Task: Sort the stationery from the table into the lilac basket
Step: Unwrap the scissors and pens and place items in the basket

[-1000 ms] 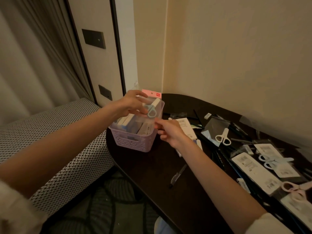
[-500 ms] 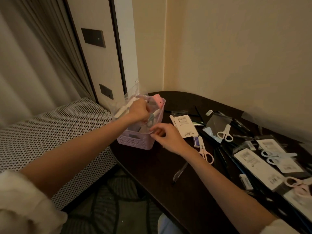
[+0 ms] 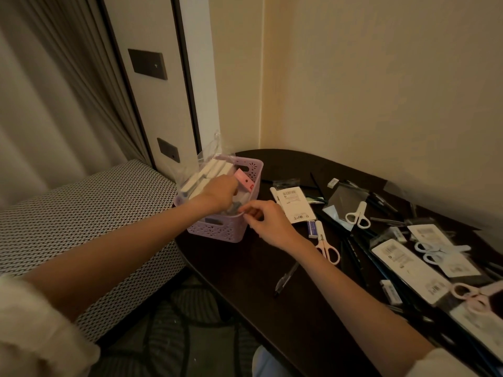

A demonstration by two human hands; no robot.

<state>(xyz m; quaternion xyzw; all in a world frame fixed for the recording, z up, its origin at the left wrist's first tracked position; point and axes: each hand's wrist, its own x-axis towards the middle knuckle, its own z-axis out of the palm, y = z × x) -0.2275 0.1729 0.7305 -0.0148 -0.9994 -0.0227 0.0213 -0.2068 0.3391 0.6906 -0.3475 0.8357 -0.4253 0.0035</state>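
The left hand is inside the lilac basket, fingers curled down onto a pink-topped packet; the exact grip cannot be told. The right hand pinches the packet's clear edge at the basket's near rim. The basket stands at the left end of the dark table. Loose pink scissors, a pen and white scissors lie to its right.

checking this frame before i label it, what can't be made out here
- Head view: the left hand reaches into the lilac basket and hides its own fingers and whatever they hold.
- Right hand: fingertips at the basket rim; any grip is unclear.
- Packaged scissors: blurred, cut off by the right edge.
- Package labels: print too small.
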